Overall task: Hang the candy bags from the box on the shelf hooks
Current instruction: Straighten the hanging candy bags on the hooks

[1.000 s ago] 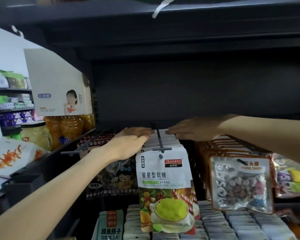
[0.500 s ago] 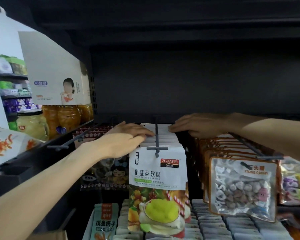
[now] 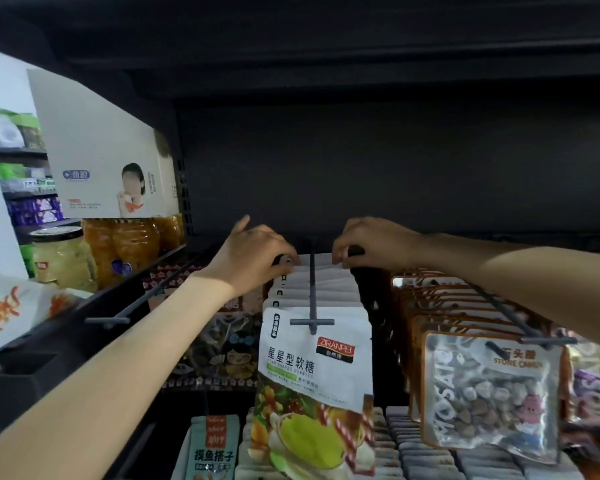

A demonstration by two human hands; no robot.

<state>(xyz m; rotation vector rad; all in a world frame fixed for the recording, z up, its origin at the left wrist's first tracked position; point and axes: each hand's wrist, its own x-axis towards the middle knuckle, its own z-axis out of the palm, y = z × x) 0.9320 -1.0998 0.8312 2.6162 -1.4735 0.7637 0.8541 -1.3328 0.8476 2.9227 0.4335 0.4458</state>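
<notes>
Dark shelf (image 3: 395,161) is filling most of the view. White box (image 3: 97,154) is standing on the left w/ jars (image 3: 125,244) under it. Candy bags (image 3: 314,368) are hanging in a packed row on the middle hook (image 3: 312,289), front bag facing me; stone-candy bags (image 3: 489,393) are hanging on the next hook to the right. My left hand (image 3: 253,261) is pinching the rear bags' left top corner, fingers curled. My right hand (image 3: 374,245) is pinching the right corner, fingers curled too.
</notes>
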